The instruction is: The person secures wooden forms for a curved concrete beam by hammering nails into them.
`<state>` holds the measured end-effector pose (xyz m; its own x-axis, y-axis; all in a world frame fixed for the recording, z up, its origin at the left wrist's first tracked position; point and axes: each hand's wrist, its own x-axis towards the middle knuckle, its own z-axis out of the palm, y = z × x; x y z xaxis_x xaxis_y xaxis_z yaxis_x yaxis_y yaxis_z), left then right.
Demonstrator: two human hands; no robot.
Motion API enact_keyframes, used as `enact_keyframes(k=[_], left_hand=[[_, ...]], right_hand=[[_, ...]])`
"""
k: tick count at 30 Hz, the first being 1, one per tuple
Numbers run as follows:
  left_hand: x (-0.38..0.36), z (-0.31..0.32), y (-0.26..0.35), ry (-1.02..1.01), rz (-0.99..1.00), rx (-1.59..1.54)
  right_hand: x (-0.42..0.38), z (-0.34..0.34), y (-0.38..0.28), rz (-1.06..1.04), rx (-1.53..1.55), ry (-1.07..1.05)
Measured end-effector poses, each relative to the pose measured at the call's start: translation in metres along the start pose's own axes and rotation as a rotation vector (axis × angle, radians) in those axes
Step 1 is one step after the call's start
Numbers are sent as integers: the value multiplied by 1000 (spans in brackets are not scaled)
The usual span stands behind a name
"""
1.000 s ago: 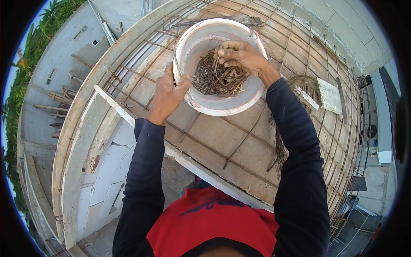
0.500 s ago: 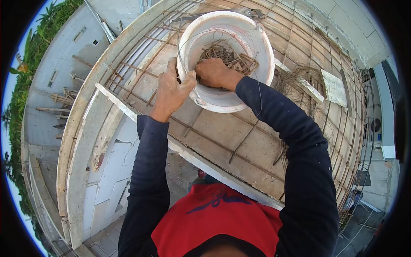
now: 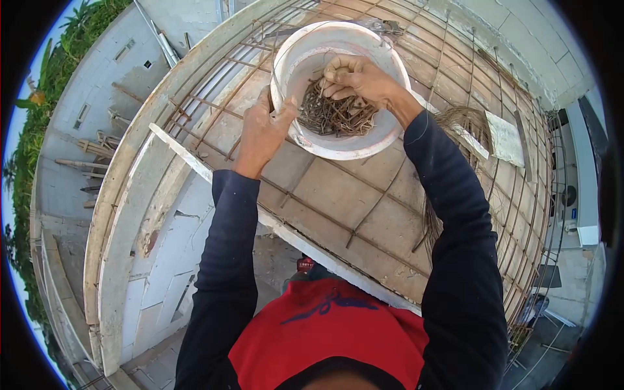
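Observation:
A whitish bucket (image 3: 299, 49) stands on the rebar grid, with a tangle of short bent wires (image 3: 341, 117) at its bottom. My left hand (image 3: 262, 133) is closed on the bucket's near-left rim, thumb over the edge. Inside the bucket's mouth, above the wires, my right hand (image 3: 361, 81) has its fingers curled and pinched together. Whatever may be between those fingertips is too small to name.
Rusty rebar (image 3: 364, 224) crosses the boards under the bucket. A bundle of thin wire (image 3: 465, 123) lies at the right beside a pale flat piece (image 3: 506, 140). A white-edged board (image 3: 305, 246) runs along the near side, before my body.
My right hand has lifted from the wires and shifted right and up, its fingers turned into view. The bucket appears slightly tipped differently, showing more of the wires. My left hand keeps the rim.

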<state>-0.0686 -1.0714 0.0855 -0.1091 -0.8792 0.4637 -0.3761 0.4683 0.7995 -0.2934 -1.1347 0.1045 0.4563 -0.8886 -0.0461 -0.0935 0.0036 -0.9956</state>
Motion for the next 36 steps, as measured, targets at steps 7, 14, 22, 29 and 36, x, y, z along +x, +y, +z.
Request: enact_keyframes(k=[7,14,22,29,36], left_hand=[[16,-11,-24,127,-287,165],[5,-22,-18,462,-137,365],[-74,-49,112,-189,-22,-421],[-139,-55,84,-104,-71,-780],[-162,-110,70,270,-19,-623]], right_hand=[[-65,-72,-17,-553,585,945],[-140,8,-34,-442,636,728],[-170,147,-39,-245,894,256],[-170,219,-31,-90,984,172],[-199,204,-54,-218,-285,189]])
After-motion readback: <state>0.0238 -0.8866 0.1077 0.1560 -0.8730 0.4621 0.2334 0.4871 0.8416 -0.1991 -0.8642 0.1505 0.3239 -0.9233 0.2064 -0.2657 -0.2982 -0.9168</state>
